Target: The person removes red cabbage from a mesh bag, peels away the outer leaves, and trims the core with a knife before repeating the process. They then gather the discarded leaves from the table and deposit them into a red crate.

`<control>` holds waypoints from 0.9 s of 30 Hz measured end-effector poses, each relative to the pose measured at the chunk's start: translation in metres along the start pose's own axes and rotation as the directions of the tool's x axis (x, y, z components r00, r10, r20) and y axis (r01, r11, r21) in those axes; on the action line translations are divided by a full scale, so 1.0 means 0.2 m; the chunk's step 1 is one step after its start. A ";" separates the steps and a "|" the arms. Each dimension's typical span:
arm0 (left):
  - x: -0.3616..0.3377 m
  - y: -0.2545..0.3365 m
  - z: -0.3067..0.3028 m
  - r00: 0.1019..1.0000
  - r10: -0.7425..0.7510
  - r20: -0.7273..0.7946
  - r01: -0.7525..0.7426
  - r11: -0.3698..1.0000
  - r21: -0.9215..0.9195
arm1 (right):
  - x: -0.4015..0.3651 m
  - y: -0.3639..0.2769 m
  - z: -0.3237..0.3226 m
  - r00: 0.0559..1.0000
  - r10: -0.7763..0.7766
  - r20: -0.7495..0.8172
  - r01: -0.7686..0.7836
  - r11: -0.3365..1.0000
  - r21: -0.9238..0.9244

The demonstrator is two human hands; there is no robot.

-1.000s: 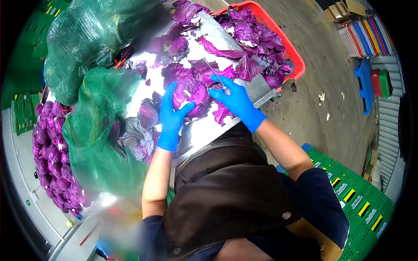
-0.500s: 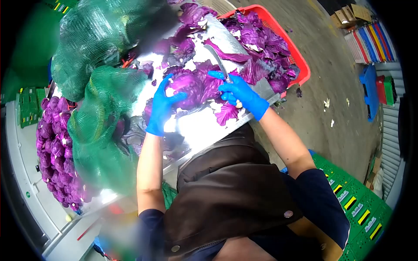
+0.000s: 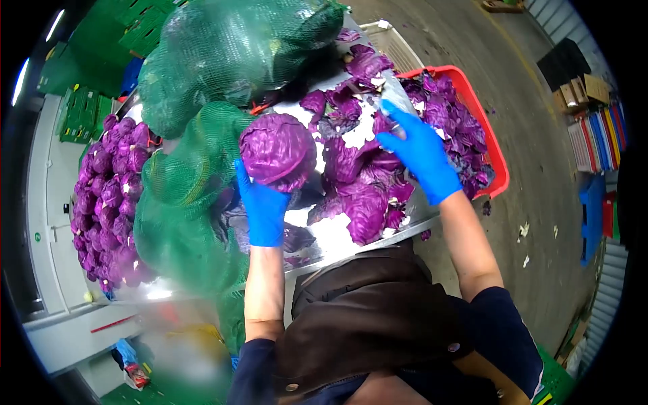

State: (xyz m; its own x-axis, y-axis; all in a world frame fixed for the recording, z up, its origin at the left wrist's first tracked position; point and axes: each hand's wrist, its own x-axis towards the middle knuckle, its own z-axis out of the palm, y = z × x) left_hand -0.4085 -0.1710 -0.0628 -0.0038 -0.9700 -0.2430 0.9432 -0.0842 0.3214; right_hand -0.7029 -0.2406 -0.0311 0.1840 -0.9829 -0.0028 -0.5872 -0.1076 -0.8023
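Note:
A round red cabbage (image 3: 277, 151) rests in my left hand (image 3: 264, 209), which wears a blue glove and supports it from below, at the left of the metal table (image 3: 324, 246). Loose purple leaves (image 3: 364, 202) lie between my two hands. Over the table's right part is my right hand (image 3: 420, 150), also blue-gloved, with its fingers apart above the leaves. No knife can be made out in it.
Green net sacks (image 3: 223, 61) lie on the table's far left side. A red crate (image 3: 498, 162) full of leaves stands at the right, a pale crate (image 3: 391, 46) behind it. Whole cabbages (image 3: 111, 202) are piled at the far left.
The cabbage has been lifted and moved left in my left hand. My right hand has opened and shifted right; the curved knife seen in it before is no longer visible. The view has turned.

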 end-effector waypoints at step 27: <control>-0.43 0.23 -0.20 0.920 0.317 -0.231 -0.347 0.932 -0.105 | 0.22 0.80 0.49 0.981 0.192 0.028 -0.194 0.955 0.225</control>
State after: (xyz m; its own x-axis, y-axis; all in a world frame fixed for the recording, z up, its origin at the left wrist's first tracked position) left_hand -0.3527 -0.0818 -0.0630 0.3719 -0.8664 -0.3332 0.9151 0.2820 0.2881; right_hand -0.7124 -0.2860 -0.2182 0.0898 -0.9807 -0.1739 -0.4187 0.1212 -0.9000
